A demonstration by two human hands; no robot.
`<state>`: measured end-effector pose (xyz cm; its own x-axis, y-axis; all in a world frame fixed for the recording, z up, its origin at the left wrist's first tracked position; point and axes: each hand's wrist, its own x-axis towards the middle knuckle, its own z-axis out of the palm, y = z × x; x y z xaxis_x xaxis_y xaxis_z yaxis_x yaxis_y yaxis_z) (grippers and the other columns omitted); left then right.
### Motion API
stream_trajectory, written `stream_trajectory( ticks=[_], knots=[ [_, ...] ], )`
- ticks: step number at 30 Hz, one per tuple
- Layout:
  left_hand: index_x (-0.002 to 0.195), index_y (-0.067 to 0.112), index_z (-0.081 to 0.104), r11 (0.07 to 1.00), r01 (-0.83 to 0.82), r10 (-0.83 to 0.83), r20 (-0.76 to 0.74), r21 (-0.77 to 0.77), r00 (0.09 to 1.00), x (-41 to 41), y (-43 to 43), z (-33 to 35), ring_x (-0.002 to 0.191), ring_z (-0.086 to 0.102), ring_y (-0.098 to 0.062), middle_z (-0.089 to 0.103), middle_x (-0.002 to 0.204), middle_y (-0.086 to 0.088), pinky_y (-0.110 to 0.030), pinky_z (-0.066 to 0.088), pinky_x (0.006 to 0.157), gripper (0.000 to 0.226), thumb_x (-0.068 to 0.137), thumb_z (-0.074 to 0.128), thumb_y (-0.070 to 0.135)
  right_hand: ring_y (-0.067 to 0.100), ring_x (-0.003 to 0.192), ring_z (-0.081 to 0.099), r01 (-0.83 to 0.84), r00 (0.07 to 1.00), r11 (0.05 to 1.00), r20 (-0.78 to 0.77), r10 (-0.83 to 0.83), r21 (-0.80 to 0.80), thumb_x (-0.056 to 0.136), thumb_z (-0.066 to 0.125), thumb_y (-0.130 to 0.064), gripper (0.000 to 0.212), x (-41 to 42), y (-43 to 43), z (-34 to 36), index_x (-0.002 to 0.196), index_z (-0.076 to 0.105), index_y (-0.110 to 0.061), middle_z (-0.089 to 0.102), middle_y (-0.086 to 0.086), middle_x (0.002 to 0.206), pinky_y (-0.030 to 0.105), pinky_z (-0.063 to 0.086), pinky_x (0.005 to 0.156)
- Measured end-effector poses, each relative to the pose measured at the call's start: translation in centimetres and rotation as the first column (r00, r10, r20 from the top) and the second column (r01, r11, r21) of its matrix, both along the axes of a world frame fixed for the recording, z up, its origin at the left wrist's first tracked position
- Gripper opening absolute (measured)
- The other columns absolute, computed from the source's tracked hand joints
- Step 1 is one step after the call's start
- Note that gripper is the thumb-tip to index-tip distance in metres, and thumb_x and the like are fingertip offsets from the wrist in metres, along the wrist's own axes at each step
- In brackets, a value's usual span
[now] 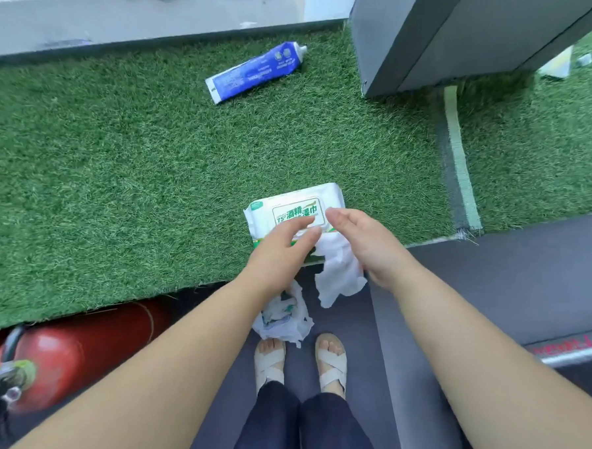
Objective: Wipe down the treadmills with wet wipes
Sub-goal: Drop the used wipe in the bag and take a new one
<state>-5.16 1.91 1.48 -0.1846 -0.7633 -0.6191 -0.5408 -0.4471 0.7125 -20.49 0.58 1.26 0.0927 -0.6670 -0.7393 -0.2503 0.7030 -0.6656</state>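
Wipe-fetching step: left grip (279, 248) spread flat on pack (286, 204), right grip (364, 241) over the wipe (338, 273), can't tell if pinching. Next: tug it free.

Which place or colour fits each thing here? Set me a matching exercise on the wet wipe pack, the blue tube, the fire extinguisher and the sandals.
Things:
1. wet wipe pack
2. blue tube
3. fire extinguisher
4. sandals

Descriptions:
A. lies alone farther out on the turf
B. red, at the lower left, below the turf's near edge
C. white, on the person's feet
D. at the turf's near edge, partly under the left hand and beside the right hand

Pairs: 1-D, 2-A, 3-B, 4-C
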Motion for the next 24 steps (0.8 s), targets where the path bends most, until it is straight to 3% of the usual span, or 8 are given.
stream_trajectory(
  ticks=[3, 6, 9, 13, 16, 19, 21, 24],
  knots=[
    [0.118, 0.030, 0.058, 0.975, -0.064, 0.130, -0.314, 0.212, 0.941, -1.6, 1.0, 5.4, 0.101, 0.060, -0.004, 0.065, 0.109, 0.010, -0.013, 0.045, 0.079, 0.042, 0.081, 0.068, 0.047, 0.023, 0.105, 0.065, 0.251, 0.916, 0.964, 0.300, -0.264, 0.082, 0.066, 0.081, -0.034, 0.060, -1.2, 1.7, 4.0, 0.118, 0.054, -0.023, 0.065, 0.013, 0.119, 0.039, 0.050, 0.094],
    [0.091, 0.021, 0.068, 0.967, -0.077, 0.157, -0.329, 0.244, 0.931, -3.0, 2.0, 9.3, 0.085, 0.068, -0.016, 0.073, 0.088, 0.002, -0.025, 0.051, 0.078, 0.023, 0.074, 0.079, 0.031, 0.017, 0.087, 0.069, 0.344, 0.909, 0.938, 0.268, -0.319, -0.050, 0.086, 0.064, -0.002, 0.028, -2.9, 4.0, 8.8, 0.106, 0.060, -0.021, 0.070, 0.011, 0.106, 0.030, 0.056, 0.075],
    [0.075, 0.013, 0.068, 0.989, -0.003, 0.044, -0.269, 0.149, 0.962, -5.3, 2.8, 13.9, 0.066, 0.058, -0.016, 0.066, 0.073, -0.004, -0.027, 0.043, 0.065, 0.020, 0.078, 0.077, 0.031, 0.015, 0.085, 0.067, 0.447, 0.885, 0.852, -0.007, -0.466, -0.274, 0.091, 0.062, -0.019, 0.008, -5.7, 7.0, 13.4, 0.086, 0.067, -0.021, 0.073, 0.003, 0.096, 0.035, 0.053, 0.080],
    [0.078, 0.007, 0.060, 0.987, 0.155, -0.161, -0.198, -0.048, 0.967, -10.3, 4.7, 21.1, 0.062, 0.047, -0.012, 0.054, 0.066, 0.001, -0.026, 0.035, 0.060, 0.030, 0.089, 0.062, 0.035, 0.019, 0.066, 0.050, 0.680, 0.654, 0.648, -0.114, -0.748, -0.343, 0.090, 0.059, -0.044, 0.040, -10.7, 12.1, 20.3, 0.068, 0.059, -0.011, 0.059, 0.006, 0.067, 0.033, 0.042, 0.064],
    [0.086, 0.001, 0.055, 0.953, 0.238, -0.273, -0.192, -0.187, 0.943, -15.7, 7.2, 26.1, 0.063, 0.044, -0.014, 0.049, 0.070, -0.003, -0.027, 0.032, 0.058, 0.030, 0.094, 0.053, 0.030, 0.023, 0.082, 0.066, 0.923, 0.381, 0.382, 0.286, -0.879, -0.056, 0.084, 0.060, -0.053, 0.041, -15.6, 17.1, 24.9, 0.093, 0.070, -0.014, 0.072, 0.014, 0.094, 0.033, 0.052, 0.072],
    [0.091, 0.002, 0.056, 0.906, 0.296, -0.369, -0.220, -0.303, 0.903, -22.0, 10.8, 30.3, 0.068, 0.046, -0.013, 0.052, 0.076, -0.005, -0.029, 0.034, 0.062, 0.029, 0.096, 0.049, 0.030, 0.030, 0.114, 0.061, 0.941, 0.145, 0.307, 0.648, -0.748, 0.143, 0.071, 0.054, -0.068, 0.082, -19.8, 23.1, 28.6, 0.122, 0.065, -0.005, 0.062, 0.019, 0.124, 0.037, 0.054, 0.086],
    [0.092, 0.006, 0.060, 0.882, 0.320, -0.408, -0.222, -0.345, 0.886, -26.3, 13.4, 32.5, 0.070, 0.049, -0.015, 0.056, 0.076, -0.002, -0.029, 0.036, 0.064, 0.024, 0.096, 0.050, 0.028, 0.026, 0.099, 0.068, 0.942, 0.131, 0.314, 0.732, -0.669, 0.119, 0.075, 0.055, -0.064, 0.070, -22.2, 27.2, 30.3, 0.109, 0.072, -0.005, 0.068, 0.016, 0.112, 0.032, 0.057, 0.073],
    [0.086, 0.012, 0.064, 0.841, 0.368, -0.470, -0.198, -0.397, 0.860, -33.1, 18.1, 34.7, 0.070, 0.054, -0.015, 0.062, 0.073, -0.004, -0.030, 0.042, 0.066, 0.023, 0.094, 0.053, 0.030, 0.020, 0.081, 0.069, 0.941, 0.272, 0.338, 0.660, -0.700, -0.029, 0.072, 0.076, -0.037, 0.045, -26.6, 33.4, 32.0, 0.107, 0.072, -0.008, 0.071, 0.010, 0.098, 0.030, 0.056, 0.066]
  ],
)
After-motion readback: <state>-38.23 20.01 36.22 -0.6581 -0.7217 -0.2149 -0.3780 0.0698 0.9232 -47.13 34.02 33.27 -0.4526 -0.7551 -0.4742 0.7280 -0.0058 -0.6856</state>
